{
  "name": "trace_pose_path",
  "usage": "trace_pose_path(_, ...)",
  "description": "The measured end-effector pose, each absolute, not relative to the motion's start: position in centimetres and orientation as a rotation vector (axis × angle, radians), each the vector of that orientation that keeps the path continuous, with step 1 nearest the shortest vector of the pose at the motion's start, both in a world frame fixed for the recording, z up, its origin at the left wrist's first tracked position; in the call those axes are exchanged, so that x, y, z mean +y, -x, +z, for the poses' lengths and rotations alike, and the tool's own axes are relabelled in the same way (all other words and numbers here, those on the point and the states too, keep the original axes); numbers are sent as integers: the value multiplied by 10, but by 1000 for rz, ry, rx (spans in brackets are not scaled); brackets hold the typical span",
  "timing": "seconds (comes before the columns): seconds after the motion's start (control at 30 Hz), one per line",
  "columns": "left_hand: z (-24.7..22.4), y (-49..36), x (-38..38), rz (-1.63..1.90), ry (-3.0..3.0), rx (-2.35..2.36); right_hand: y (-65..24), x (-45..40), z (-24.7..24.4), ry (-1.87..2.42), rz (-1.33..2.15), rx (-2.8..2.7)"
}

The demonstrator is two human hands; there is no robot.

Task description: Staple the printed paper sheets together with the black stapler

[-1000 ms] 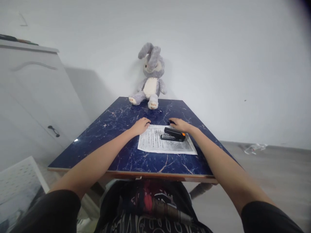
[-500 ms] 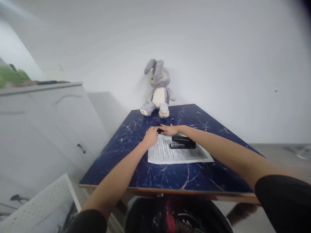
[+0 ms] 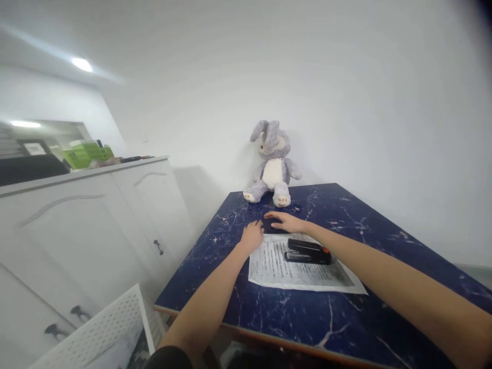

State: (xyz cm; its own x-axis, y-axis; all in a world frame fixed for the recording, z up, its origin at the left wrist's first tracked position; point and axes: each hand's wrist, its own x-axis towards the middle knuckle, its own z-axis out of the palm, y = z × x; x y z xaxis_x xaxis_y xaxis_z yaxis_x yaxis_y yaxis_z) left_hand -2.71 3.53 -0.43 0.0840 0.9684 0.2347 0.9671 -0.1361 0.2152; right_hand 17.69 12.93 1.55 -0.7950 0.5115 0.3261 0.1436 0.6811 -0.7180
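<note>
Just nearer me than the fingers of my right hand [image 3: 291,223], a black, long-bodied stapler with an orange-red end [image 3: 307,252] lies on a printed white paper sheet [image 3: 274,271] atop the dark-blue, marble-patterned bench [image 3: 288,312]. Those fingers are parted; I cannot tell whether they grip anything. My left hand [image 3: 251,236] bends its fingers down at the sheet's far left corner, their grip hidden. I'd keep touches light, right forearm clear of the stapler.
</note>
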Motion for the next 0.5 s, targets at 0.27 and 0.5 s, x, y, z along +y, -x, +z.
trace_pose_path(0.27, -6, 25, 36, 422, -2251, 2071, -265, 42, 38, 872, 745, -1974)
trace_pose_path(0.5, 1, 21, 33, 394, -2022, 2308, -265, -19, 8, 1025, 406, -1860)
